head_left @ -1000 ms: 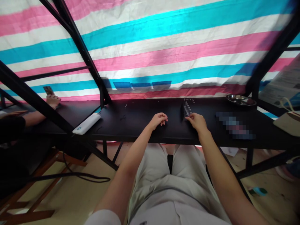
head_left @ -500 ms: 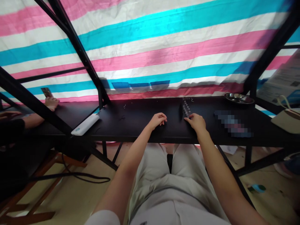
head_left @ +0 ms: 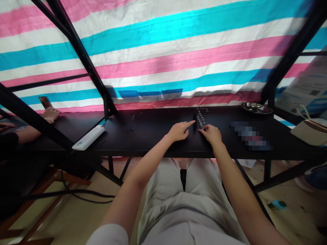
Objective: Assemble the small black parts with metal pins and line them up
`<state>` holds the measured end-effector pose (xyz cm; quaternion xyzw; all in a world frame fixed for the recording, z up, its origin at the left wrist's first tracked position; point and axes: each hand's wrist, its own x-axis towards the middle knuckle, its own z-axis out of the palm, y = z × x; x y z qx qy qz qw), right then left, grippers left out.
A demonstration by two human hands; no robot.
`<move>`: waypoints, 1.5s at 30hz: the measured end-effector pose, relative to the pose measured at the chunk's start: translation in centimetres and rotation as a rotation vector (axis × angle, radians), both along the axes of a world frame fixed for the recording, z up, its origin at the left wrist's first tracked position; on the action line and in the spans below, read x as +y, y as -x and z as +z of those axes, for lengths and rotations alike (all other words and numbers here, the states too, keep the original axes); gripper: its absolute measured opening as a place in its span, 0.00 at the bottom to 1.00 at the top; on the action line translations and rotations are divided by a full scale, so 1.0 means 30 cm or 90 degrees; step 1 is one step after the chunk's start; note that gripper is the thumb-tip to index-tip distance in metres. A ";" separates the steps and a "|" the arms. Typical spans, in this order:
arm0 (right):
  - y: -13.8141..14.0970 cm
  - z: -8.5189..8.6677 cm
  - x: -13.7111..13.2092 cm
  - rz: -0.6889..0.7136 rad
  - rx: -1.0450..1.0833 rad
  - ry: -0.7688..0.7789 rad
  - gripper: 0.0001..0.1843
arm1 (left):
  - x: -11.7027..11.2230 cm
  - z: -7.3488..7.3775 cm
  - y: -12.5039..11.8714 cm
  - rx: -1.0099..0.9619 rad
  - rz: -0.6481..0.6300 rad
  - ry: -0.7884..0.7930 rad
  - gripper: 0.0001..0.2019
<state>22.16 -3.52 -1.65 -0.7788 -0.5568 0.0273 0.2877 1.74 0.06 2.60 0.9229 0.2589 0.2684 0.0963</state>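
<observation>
A small dark piece with rows of clear, bead-like bumps (head_left: 201, 119) stands on edge on the black table (head_left: 148, 129); its exact kind I cannot make out. My right hand (head_left: 213, 134) pinches its near end between thumb and fingers. From the other side, my left hand (head_left: 178, 131) reaches towards it with the index finger stretched out and the thumb apart. That fingertip is at or very near the dark face; contact is unclear. Nothing is held in the left hand. Small pale curled bits (head_left: 207, 110) lie just beyond the piece.
A shiny metal dish (head_left: 257, 108) sits at the back right, with a blurred-out item (head_left: 251, 136) in front of it. Further right is a beige pouch (head_left: 309, 131). A white oblong device (head_left: 88, 138) lies left, beside the black frame post (head_left: 88, 64). Another person's hand (head_left: 51, 115) is beyond.
My left hand has moved right and forward to the dark piece, its index finger now extended. My right hand keeps its pinch. The whole view has shifted slightly.
</observation>
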 end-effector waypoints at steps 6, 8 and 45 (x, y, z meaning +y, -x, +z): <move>0.005 0.010 -0.003 -0.005 -0.009 0.017 0.16 | 0.024 -0.030 -0.058 0.149 0.048 -0.135 0.26; 0.006 0.011 -0.004 -0.005 -0.013 0.019 0.16 | 0.030 -0.044 -0.062 0.177 0.070 -0.164 0.24; 0.110 0.034 -0.028 0.284 -0.176 -0.024 0.09 | -0.006 -0.050 -0.025 -0.100 0.203 -0.240 0.10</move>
